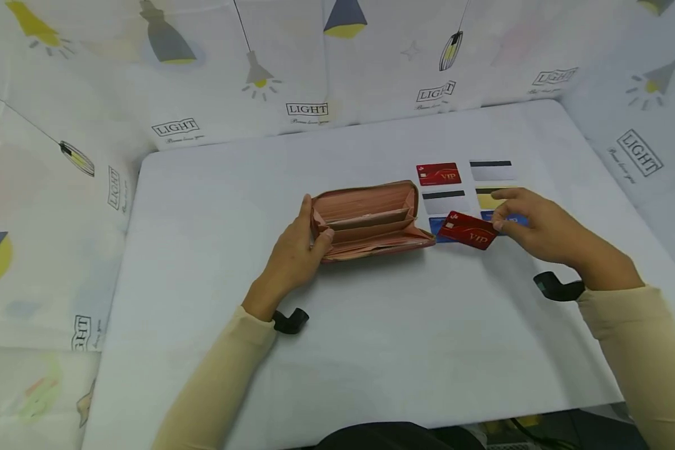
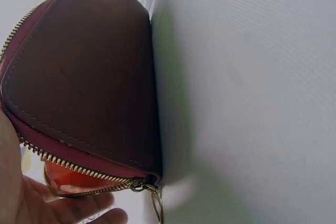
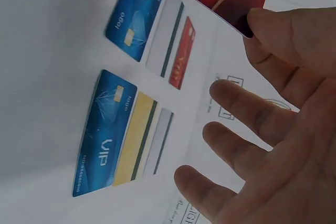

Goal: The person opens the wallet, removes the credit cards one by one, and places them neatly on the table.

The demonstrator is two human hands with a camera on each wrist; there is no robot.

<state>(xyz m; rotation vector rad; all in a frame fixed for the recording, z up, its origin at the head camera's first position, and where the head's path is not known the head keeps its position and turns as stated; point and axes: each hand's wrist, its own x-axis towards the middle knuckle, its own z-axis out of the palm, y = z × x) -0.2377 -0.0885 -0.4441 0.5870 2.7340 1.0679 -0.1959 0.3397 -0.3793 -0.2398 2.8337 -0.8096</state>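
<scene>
A pinkish-brown zip wallet [image 1: 371, 234] stands unzipped on the table, its inner pockets facing up. My left hand [image 1: 295, 253] grips its left end, thumb on the near side. In the left wrist view the wallet's smooth outer face [image 2: 89, 72] and brass zip fill much of the picture. My right hand [image 1: 540, 225] pinches a red VIP card [image 1: 468, 230] by its right corner, just right of the wallet. The held card is raised above the laid-out cards and partly covers a blue card [image 1: 435, 226]. Thumb and forefinger hold it in the right wrist view.
Two columns of cards lie right of the wallet: a red card [image 1: 439, 174], silver cards [image 1: 492, 171], a yellow card [image 1: 486, 199] and a second blue card [image 3: 105, 135]. White sheeting printed with lamps [image 1: 306, 112] walls the table's back and sides.
</scene>
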